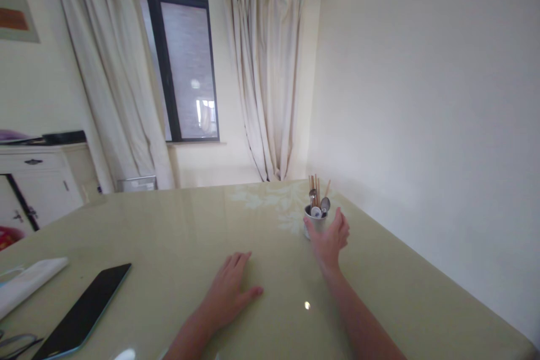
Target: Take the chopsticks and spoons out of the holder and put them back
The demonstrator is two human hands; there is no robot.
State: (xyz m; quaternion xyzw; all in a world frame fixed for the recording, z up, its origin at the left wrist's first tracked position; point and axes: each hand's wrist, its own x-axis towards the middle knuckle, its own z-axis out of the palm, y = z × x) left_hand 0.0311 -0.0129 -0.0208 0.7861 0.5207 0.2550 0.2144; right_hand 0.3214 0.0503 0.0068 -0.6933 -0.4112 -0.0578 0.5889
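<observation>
A light-coloured utensil cup (315,225) stands upright toward the far right of the table. It holds several wooden chopsticks (316,188), metal spoons (324,204) and a small white round piece (316,212) whose kind I cannot make out. My right hand (330,239) reaches up to the cup's near side, thumb at the left and fingers at the right. The fingers are apart, and whether they touch the cup is unclear. To the left and nearer, my left hand (230,287) is low over the tabletop, open, fingers stretched and holding nothing.
The glossy greenish table (177,247) meets a white wall on the right. At the left lie a dark flat tablet (86,312), a long white object (31,281) and scissors-like handles (19,343). Behind are a white cabinet (50,174), curtains (270,67) and a window (189,67).
</observation>
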